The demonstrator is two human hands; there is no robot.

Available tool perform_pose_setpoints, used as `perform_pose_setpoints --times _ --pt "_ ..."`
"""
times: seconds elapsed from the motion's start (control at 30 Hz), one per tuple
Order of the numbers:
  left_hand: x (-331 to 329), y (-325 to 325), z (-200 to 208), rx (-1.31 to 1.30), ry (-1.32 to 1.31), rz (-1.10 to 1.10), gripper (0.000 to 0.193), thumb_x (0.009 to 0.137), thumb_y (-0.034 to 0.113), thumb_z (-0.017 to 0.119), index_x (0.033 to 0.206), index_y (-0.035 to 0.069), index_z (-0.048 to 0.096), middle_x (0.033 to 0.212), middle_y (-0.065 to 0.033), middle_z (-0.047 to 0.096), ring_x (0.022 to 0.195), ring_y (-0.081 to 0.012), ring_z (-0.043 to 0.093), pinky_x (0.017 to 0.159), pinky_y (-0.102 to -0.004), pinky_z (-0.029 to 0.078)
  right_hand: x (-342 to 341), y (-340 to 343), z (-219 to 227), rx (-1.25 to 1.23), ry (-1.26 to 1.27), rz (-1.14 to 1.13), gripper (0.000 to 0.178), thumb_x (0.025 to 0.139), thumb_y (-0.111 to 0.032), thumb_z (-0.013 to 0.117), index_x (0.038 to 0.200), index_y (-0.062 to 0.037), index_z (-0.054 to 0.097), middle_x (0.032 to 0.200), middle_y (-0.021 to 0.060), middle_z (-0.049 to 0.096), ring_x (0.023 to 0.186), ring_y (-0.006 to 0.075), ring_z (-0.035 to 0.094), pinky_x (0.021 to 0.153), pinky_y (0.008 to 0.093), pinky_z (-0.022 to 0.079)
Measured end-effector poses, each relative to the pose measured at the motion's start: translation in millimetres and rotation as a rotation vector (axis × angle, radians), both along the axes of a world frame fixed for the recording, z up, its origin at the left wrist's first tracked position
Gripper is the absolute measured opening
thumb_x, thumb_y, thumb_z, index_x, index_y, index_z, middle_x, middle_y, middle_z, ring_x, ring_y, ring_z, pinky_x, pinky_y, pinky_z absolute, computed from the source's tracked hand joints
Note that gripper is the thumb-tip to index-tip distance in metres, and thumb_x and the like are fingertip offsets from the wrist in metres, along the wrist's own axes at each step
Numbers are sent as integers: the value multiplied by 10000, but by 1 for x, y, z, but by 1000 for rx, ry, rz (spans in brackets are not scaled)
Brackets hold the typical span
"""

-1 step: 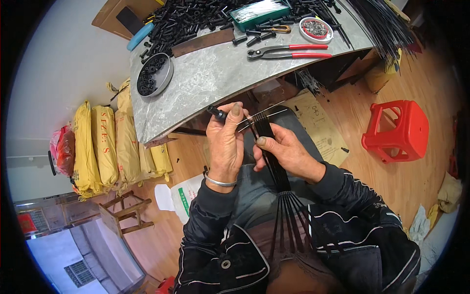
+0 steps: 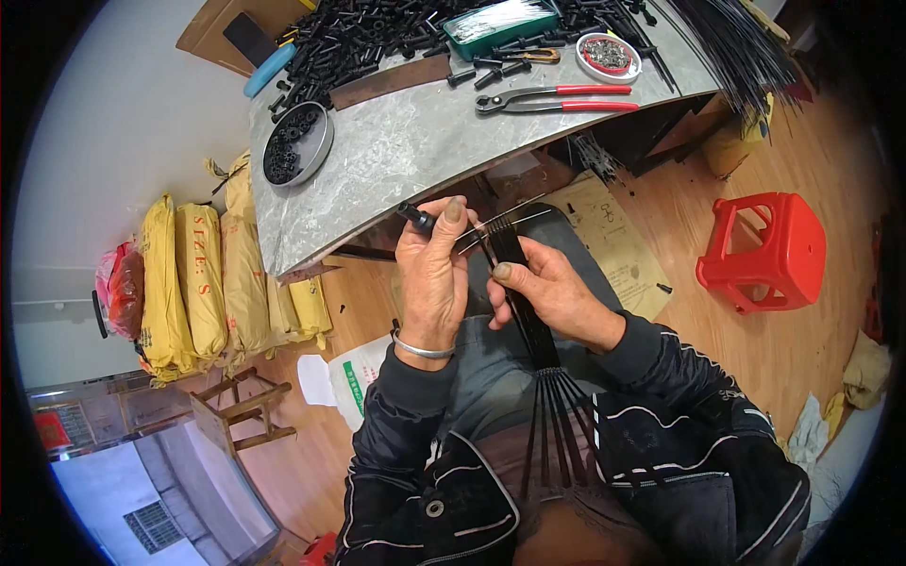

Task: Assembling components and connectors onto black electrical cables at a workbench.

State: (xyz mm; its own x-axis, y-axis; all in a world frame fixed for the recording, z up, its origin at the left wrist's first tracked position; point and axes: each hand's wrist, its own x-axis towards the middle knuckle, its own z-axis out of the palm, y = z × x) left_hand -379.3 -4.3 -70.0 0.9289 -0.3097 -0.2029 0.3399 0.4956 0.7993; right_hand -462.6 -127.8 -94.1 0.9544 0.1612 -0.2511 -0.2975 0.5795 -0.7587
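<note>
My left hand (image 2: pixel 432 288), a silver bangle at its wrist, is closed around a short black tubular fitting (image 2: pixel 416 218) that sticks out beside the thumb. Two thin pale metal wires (image 2: pixel 528 220) run from its fingertips across the top of a flat bundle of black rods (image 2: pixel 534 335). Thumb and fingers of my right hand (image 2: pixel 559 291) pinch this bundle along its upper part. Lower down, the rods are bound in a row and fan out toward my lap. How the wires meet the rods is partly hidden by my left fingers.
Ahead is a grey table (image 2: pixel 387 160) with red-handled pincers (image 2: pixel 557 100), a bowl of black rings (image 2: pixel 326 151), a teal tray (image 2: pixel 503 42) and heaped black fittings (image 2: pixel 363 42). A red stool (image 2: pixel 769 250) stands right; yellow sacks (image 2: pixel 200 283) and a wooden stool (image 2: pixel 243 412) are left.
Both hands keep their grips and have shifted very slightly to the left. The wire tips over the rods sit a little lower.
</note>
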Motion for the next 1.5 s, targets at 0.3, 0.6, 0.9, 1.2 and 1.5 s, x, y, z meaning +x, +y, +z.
perform_pose_setpoints --times 0.3,0.6,0.9,1.2,1.5 --pt "3 4 4 147 -15 8 235 867 200 703 989 15 626 884 -55 626 805 -127 571 749 -261 457 -1 3 8 -73 -57 -61 270 968 -144 525 1195 -5 486 816 72 616 640 134 615 630 289 546" --pt "-8 21 2 185 9 -124 432 922 286 632 1162 -69 580 937 -69 619 760 -104 525 659 -230 421 0 0 3 -60 -47 -97 201 961 -106 520 1132 -1 525 811 59 613 642 117 613 602 271 544" --pt "-21 16 1 302 -46 -77 254 849 58 693 1056 -49 591 797 -60 614 645 -114 557 580 -228 463 2 -6 3 -491 -238 -178 179 905 -163 602 961 5 628 749 63 622 621 102 559 581 273 466" --pt "-22 18 -9 145 -30 -113 261 869 66 658 1097 -25 568 819 -57 593 676 -111 561 563 -234 465 12 -22 -2 -652 -223 31 366 824 -328 697 759 27 636 598 97 559 593 114 474 568 330 406" --pt "-26 21 -13 54 -10 -104 255 886 115 655 1089 17 537 793 -24 565 679 -100 543 538 -225 425 12 -16 -23 -418 -111 51 411 810 -393 715 729 5 654 602 -3 523 615 66 434 551 289 378"
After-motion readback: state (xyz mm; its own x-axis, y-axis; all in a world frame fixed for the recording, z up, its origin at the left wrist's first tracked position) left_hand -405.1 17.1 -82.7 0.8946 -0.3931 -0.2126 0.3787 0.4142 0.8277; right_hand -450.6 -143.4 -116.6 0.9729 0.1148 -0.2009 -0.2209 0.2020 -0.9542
